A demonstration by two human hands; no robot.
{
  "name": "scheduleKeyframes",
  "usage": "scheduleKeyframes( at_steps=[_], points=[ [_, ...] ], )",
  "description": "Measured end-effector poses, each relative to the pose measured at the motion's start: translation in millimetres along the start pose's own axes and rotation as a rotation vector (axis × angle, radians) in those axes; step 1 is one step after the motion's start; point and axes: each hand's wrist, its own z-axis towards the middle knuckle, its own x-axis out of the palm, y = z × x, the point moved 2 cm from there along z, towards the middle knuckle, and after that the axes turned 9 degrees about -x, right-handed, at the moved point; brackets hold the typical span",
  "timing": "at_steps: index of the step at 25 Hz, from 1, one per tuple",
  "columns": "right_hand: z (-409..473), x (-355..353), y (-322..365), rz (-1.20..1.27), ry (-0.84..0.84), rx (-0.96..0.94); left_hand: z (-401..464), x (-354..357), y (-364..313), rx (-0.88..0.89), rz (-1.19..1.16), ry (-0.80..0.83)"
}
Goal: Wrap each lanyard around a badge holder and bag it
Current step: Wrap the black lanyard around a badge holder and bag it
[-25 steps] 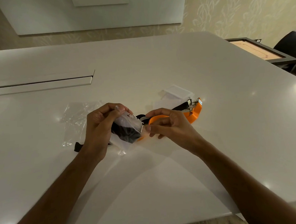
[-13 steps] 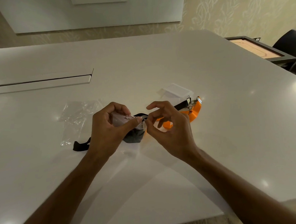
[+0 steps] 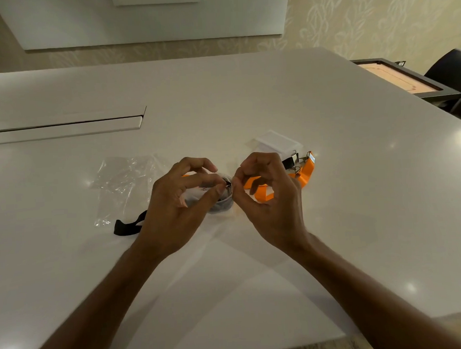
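Two hands are busy dead centre of the frame, working on one small bundle. Left hand (image 3: 177, 201) is curled round a clear badge holder (image 3: 198, 196) with a black lanyard (image 3: 221, 205) wound about it, thumb and forefinger pinching near the little metal clip (image 3: 228, 184) at the right end. Right hand (image 3: 268, 196) comes in from the other side, thumb and fingertips pinched together right at that same clip, other fingers loosely arched above. Can't tell exactly what the right fingertips have hold of, it's tiny and a bit blurred, but it looks like the clip or the strap end.

A loose tail of black strap (image 3: 128, 226) pokes out at the lower left of the left hand, lying on the white table (image 3: 360, 221).

My read: this is the tail end of the wrapping step, fastening or tucking the clip so the wrap stays put. Bagging isn't done yet, the crinkly clear bag (image 3: 123, 182) sits flat to the left of the hands, nothing in it that I can see.

Next move probably needs the left hand to keep the bundle squeezed so it doesn't spring open, deal with that dangling tail, then free the right hand to grab the bag and get its mouth open.

Right of the hands there's an orange lanyard (image 3: 301, 176) with its own clips, another black strap end, and a spare clear holder (image 3: 275, 142) just above, so more to do after this one
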Motion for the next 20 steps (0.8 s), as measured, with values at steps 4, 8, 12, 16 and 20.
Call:
scheduleKeyframes(
  at_steps=[4, 8, 12, 16, 20],
  points=[
    [-1, 2, 1, -0.002, 0.009, -0.042, 0, 1, 0, 0.064, 0.103, 0.115],
    [-1, 5, 1, 0.016, 0.027, -0.023, 0, 1, 2, 0.098, 0.156, 0.182],
    [-1, 3, 0, -0.018, 0.081, 0.043, 1, 1, 6, 0.001, 0.032, 0.152],
    [1, 0, -2, -0.061, 0.167, 0.158, 1, -1, 9, -0.112, -0.102, 0.086],
    [0, 3, -3, 0.015, 0.229, 0.215, -1, 2, 9, -0.191, -0.11, 0.01]
  ],
)
